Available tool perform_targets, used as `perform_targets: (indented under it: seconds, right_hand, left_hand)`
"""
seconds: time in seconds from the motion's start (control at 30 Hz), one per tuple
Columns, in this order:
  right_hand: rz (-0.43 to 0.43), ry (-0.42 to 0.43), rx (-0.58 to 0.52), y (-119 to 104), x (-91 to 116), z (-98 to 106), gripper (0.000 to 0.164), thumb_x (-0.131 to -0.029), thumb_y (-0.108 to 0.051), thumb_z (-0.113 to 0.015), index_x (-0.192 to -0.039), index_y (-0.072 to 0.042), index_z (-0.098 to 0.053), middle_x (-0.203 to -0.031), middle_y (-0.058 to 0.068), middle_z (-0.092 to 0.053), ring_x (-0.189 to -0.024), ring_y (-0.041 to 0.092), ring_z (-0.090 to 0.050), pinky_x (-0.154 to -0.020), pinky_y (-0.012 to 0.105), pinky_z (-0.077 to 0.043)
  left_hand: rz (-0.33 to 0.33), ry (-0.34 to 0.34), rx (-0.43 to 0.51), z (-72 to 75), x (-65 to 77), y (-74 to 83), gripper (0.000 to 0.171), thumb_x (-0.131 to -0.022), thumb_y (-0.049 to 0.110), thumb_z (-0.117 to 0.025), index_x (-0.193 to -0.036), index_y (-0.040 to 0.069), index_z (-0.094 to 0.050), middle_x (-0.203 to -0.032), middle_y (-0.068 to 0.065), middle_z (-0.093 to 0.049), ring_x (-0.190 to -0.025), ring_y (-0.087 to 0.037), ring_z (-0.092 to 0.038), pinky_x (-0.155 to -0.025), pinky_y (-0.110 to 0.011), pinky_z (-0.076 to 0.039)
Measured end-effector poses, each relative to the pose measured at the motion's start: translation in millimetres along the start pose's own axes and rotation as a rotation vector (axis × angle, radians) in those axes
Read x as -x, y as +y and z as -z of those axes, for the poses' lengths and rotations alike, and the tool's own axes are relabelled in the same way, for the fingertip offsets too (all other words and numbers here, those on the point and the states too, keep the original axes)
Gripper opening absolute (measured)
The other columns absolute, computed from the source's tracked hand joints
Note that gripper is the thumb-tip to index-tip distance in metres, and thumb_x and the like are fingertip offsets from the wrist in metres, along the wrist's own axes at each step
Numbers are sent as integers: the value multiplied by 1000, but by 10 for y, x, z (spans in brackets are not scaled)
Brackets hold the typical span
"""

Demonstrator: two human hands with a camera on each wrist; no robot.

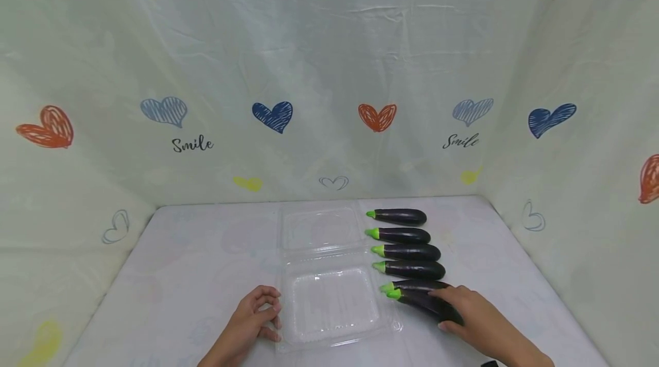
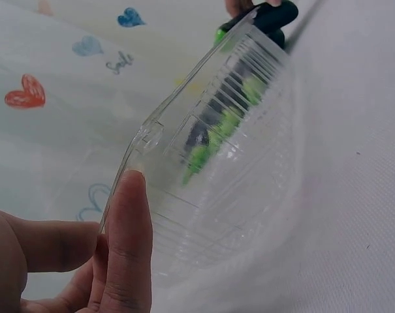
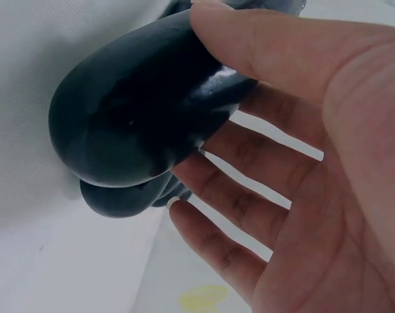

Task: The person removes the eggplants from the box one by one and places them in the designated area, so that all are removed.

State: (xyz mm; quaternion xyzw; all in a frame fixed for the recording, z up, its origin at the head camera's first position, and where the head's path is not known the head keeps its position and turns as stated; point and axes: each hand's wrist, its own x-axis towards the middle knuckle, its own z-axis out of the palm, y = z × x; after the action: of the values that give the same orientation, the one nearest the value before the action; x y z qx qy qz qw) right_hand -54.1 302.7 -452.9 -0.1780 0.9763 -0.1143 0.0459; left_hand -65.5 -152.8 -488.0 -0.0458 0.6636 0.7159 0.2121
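A clear plastic clamshell box (image 1: 333, 305) lies unfolded on the table, its lid (image 1: 323, 230) laid back toward the rear wall. At the left rim of its base, my left hand (image 1: 255, 314) pinches the plastic edge between thumb and fingers, as the left wrist view shows. My right hand (image 1: 471, 315) holds the nearest eggplant (image 1: 431, 304), thumb on one side and fingers on the other. That eggplant has a bright green stem and slants against another eggplant (image 1: 412, 285) just behind it. In the right wrist view, its glossy dark body (image 3: 145, 104) fills the grasp.
Several more eggplants (image 1: 416, 269) lie in a column right of the box, green stems pointing left. A pale cloth covers the table (image 1: 206, 258). Behind and beside it hangs a curtain (image 1: 329, 70) printed with hearts. A small black object (image 1: 489, 363) shows at the bottom edge.
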Motion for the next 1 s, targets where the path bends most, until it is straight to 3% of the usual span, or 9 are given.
perform_targets:
  seconds: [0.33, 0.57, 0.9, 1.0]
  right_hand:
    - [-43, 22, 25, 1, 33, -22, 53, -77, -25, -94, -124, -13, -71, -118, 1, -73, -104, 26, -70, -91, 49, -61]
    - [-109, -12, 29, -49, 15, -16, 51, -76, -23, -94, -121, -14, -72, -117, 2, -73, -105, 26, -70, -93, 49, -60]
    - [-8, -24, 84, -96, -36, -122, 50, -73, -22, -95, -117, -13, -72, -114, 2, -73, -105, 28, -69, -90, 51, -60]
    - [-26, -43, 92, -116, -52, -144, 50, -73, -21, -95, -116, -13, -72, -113, 1, -73, -105, 27, -68, -91, 51, -60]
  left_hand:
    - [-1, -3, 5, 32, 23, 2, 30, -103, 2, -61, -127, -7, -46, -103, -6, -56, -78, -18, -61, -61, -32, -63]
    - [-4, -12, 3, 55, 22, -12, 30, -103, 2, -60, -127, -8, -45, -103, -6, -56, -78, -18, -61, -61, -32, -63]
    - [-2, -12, 1, 61, 20, -21, 30, -104, 2, -59, -128, -8, -44, -103, -6, -56, -78, -18, -61, -61, -32, -63]
    - [-2, -12, 0, 60, 19, -21, 30, -104, 2, -59, -128, -8, -44, -103, -6, -56, -78, -18, -61, -61, -32, -63]
